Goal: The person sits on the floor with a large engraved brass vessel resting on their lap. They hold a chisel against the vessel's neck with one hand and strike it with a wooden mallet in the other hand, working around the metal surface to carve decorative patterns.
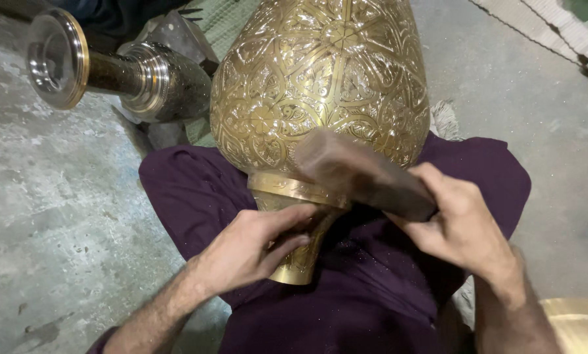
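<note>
1. Brass vase (320,78): large, engraved all over w/ floral pattern, lying across the person's lap in purple cloth (196,196), centre of frame. Wide body runs to top centre; narrow neck and flared foot (294,262) point toward lower centre.
2. Left hand (248,252), lower centre-left: fingers wrapped round the vase's narrow flared end just below the raised band (287,187). Grip clamped on the vase there, thumb side up.
3. Right hand (461,226), centre-right: fingers closed round a dark wooden block (359,174), prob. a mallet head or sim., its far end resting vs. the vase body just above the band. Blurred, so exact contact can't be told.
4. Handling, judged: vase looks heavy and stiff, thin-walled metal; polished relief prob. slippery on the round body, and it could dent or scratch if it rolls off onto the concrete floor (58,216). Best hold is the narrow neck, where a hand closes fully; the lap cradles the wide part.
5. Vase vs. grip: neck inside left grip, body beyond both hands toward top of frame; block sits btwn right hand and vase.
6. Nearby: a silver and dark metal vessel (120,69) lies on its side, upper left, just beside the vase; woven mat (556,26) at upper right, well apart.
</note>
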